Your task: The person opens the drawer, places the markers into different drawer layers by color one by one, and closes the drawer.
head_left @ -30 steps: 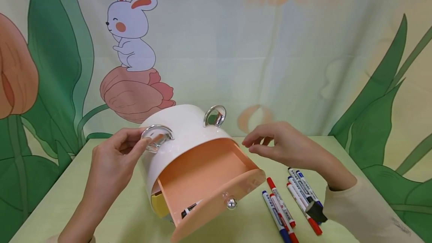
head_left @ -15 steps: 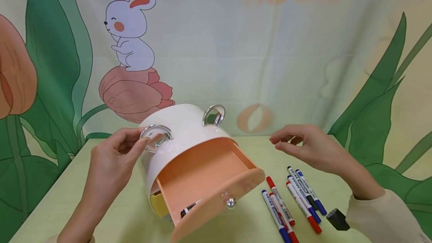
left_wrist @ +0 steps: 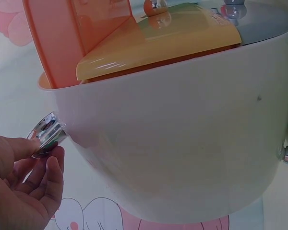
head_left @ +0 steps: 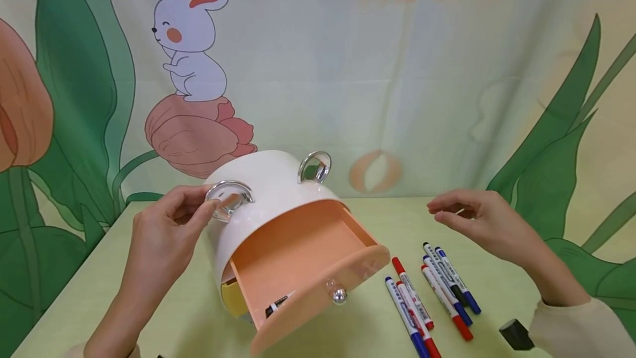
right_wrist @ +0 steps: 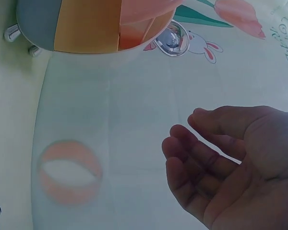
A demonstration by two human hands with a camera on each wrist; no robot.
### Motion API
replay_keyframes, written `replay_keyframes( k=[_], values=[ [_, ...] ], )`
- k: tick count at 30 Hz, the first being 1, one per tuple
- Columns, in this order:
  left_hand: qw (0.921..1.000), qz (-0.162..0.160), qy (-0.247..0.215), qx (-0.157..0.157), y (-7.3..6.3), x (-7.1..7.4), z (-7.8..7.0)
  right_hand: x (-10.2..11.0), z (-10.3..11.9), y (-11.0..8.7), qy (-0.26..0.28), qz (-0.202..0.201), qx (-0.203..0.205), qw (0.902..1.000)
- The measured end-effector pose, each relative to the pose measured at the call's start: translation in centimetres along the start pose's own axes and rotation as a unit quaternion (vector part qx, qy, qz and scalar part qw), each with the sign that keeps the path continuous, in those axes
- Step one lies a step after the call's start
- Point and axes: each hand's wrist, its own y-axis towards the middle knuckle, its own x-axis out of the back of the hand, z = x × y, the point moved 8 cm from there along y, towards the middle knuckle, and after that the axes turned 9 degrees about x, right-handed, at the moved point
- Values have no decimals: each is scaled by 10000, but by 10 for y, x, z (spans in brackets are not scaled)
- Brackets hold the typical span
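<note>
A white box with silver ears (head_left: pixel 270 178) stands at the table's middle. Its peach top drawer (head_left: pixel 293 253) is pulled out, a round silver knob (head_left: pixel 339 295) on its front. One marker with a black end (head_left: pixel 278 304) lies inside, near the left front corner. My left hand (head_left: pixel 161 231) pinches the left silver ear (head_left: pixel 229 198) between thumb and fingers. To the right of the box, above the table, my right hand (head_left: pixel 492 222) holds nothing, its fingers loosely bent. The left wrist view shows a yellow drawer (left_wrist: pixel 182 43) and a grey-blue one (left_wrist: pixel 269 24) pushed in.
Several red, blue and black markers lie right of the drawer in two groups, a nearer-left group (head_left: pixel 408 314) and a right group (head_left: pixel 447 286). Behind the table hangs a printed cloth (head_left: pixel 422 98). A black object (head_left: pixel 517 335) sits at the right sleeve.
My right hand has moved right, away from the drawer's right side and past the markers. The left hand keeps its pinch on the ear; box and drawer look unmoved.
</note>
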Motion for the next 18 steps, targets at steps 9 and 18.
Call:
replay_keyframes(
  k=[9,18],
  values=[
    [9999,-28,86,-82,1,2,-2,0,-25,-19,27,-182,-351,9992],
    [10000,31,-29,25,1,0,1,-16,-72,-45,-5,-303,-1256,9916]
  ],
)
